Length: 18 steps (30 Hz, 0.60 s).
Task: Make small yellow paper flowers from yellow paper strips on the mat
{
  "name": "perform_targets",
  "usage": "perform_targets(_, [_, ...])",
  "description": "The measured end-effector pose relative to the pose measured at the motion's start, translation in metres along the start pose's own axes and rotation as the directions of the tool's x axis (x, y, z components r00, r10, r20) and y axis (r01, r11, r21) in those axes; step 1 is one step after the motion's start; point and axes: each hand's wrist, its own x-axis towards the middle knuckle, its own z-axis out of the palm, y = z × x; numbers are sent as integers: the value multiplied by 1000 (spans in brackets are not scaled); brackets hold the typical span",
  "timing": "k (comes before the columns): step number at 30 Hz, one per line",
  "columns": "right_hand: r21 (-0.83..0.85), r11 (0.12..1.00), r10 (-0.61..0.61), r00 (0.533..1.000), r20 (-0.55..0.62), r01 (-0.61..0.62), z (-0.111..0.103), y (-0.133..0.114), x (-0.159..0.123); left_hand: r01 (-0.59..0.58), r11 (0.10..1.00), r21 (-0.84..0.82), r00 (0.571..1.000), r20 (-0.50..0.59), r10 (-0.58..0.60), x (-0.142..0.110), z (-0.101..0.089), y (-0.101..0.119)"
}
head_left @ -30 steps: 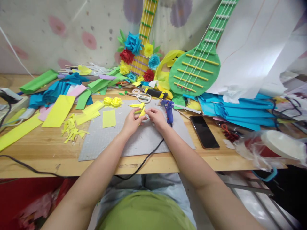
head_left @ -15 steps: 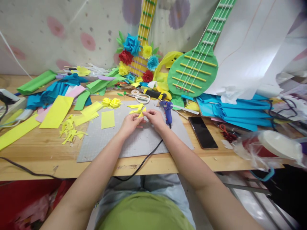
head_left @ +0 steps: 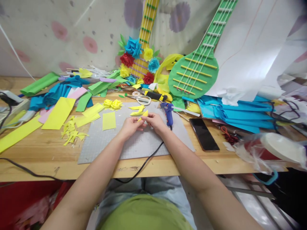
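Note:
Between my two hands is a small folded piece of yellow paper (head_left: 145, 114), its pointed tip showing above the fingers. My left hand (head_left: 131, 127) pinches it from the left, and my right hand (head_left: 154, 121) grips its other side with thumb and fingers. Both hands are over the grey cutting mat (head_left: 97, 140). Just beyond them lie folded yellow paper pieces (head_left: 137, 110). A yellow paper square (head_left: 109, 121) rests left of my left hand, with yellow paper flowers (head_left: 112, 104) behind it. The blue glue gun (head_left: 168, 115) lies right of my right hand.
White-handled scissors (head_left: 143, 100) lie behind the mat. A phone (head_left: 204, 134) is at the right, and a black cord (head_left: 144, 164) crosses the front edge. Yellow scraps (head_left: 72, 132) lie left. A green paper instrument (head_left: 194, 75) and a yellow one (head_left: 139, 65) lean at the back.
My fingers have shifted slightly on the yellow paper, and its tip now points up more clearly. The whole view has moved a little; the other things lie as before.

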Motion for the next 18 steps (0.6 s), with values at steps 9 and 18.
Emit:
perform_targets(9, [48,999,2,1000,-18,-1,-5,8,4,26,1000,-15,999,23,-25,-3,-1,3])
perform_targets(18, [105,993,-51,995,-83,59,-6,10,6,57,998,-25,997,55,-55,-4,-7,0])
